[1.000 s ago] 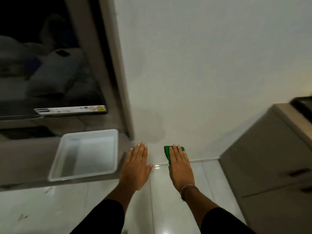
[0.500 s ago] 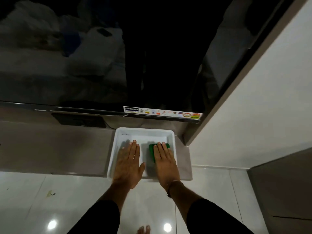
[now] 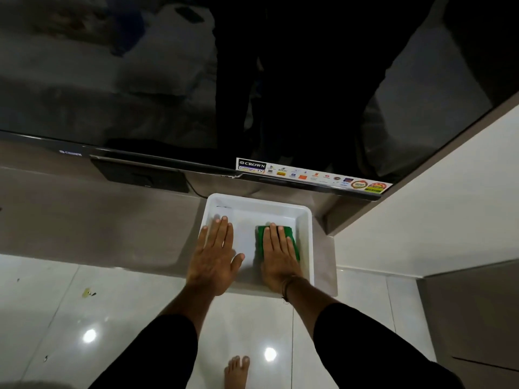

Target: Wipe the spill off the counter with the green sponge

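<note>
Hands (image 3: 216, 256) unmoved since, sponge (image 3: 289, 237) likewise

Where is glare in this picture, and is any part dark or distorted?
Head view: two bright lamp glares on the glossy floor tiles; the television screen is dark with dim reflections; straight edges bend from the wide lens; the green sponge is clear.
</note>
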